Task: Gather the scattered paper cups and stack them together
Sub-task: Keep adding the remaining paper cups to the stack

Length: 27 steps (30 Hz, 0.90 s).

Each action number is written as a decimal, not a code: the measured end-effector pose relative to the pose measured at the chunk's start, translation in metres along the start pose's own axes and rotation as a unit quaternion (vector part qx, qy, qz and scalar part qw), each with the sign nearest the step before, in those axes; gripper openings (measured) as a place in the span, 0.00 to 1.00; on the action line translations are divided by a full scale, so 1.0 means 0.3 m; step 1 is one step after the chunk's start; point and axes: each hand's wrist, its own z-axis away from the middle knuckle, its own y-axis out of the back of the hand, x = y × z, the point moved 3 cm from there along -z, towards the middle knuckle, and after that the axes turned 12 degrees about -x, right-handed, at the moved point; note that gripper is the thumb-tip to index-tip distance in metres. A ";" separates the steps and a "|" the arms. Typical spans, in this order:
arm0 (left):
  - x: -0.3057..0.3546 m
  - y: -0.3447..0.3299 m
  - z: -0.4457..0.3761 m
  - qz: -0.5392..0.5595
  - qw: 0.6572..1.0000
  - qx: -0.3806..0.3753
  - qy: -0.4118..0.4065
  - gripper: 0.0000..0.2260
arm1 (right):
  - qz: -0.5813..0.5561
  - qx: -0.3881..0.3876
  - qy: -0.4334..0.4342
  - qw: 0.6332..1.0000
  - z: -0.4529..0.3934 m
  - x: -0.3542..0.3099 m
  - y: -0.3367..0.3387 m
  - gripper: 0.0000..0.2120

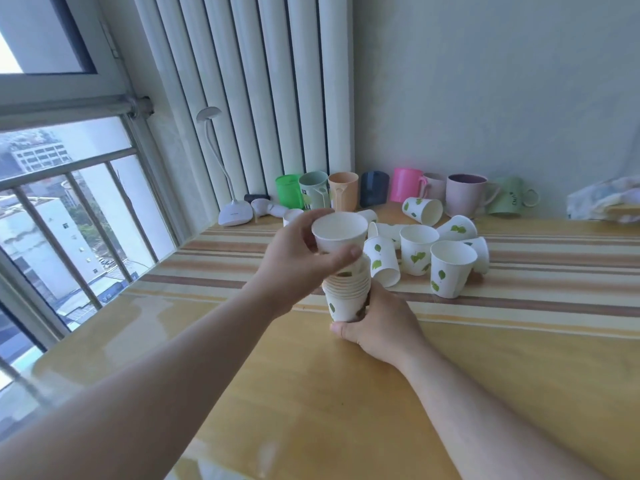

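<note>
A stack of white paper cups with green leaf prints [346, 296] stands upright on the yellow table [346, 393]. My right hand [377, 323] grips the stack at its base. My left hand [298, 261] is closed around a single paper cup [339, 235], which sits in the top of the stack. Behind and to the right lie several loose paper cups: one upright [448, 268], another upright [417, 249], one on its side [381, 259], and one lying further back [422, 209].
A row of coloured plastic cups and mugs [381, 190] lines the back wall. A white desk lamp [235, 213] stands at the back left by the window. Crumpled cloth [606, 200] lies at the right edge. A striped cloth [554, 247] covers the far table.
</note>
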 end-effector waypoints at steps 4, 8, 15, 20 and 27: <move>-0.065 -0.032 -0.006 -0.033 0.999 -0.013 0.028 0.26 | -0.035 -0.045 0.001 0.998 -0.002 -0.011 0.038 0.30; -0.092 -0.051 0.007 -0.034 0.996 -0.069 0.038 0.43 | 0.012 -0.051 -0.007 0.999 0.019 0.035 0.113 0.26; -0.244 0.026 -0.036 -0.056 0.979 0.111 0.162 0.18 | -0.013 0.009 -0.017 1.000 0.082 0.174 0.153 0.23; -0.338 0.080 -0.124 -0.003 0.940 0.181 0.290 0.33 | -0.021 0.002 -0.010 1.000 0.067 0.184 0.150 0.24; -0.339 0.054 -0.216 -0.146 0.970 -0.006 0.195 0.34 | -0.020 0.004 -0.007 1.000 0.062 0.193 0.153 0.23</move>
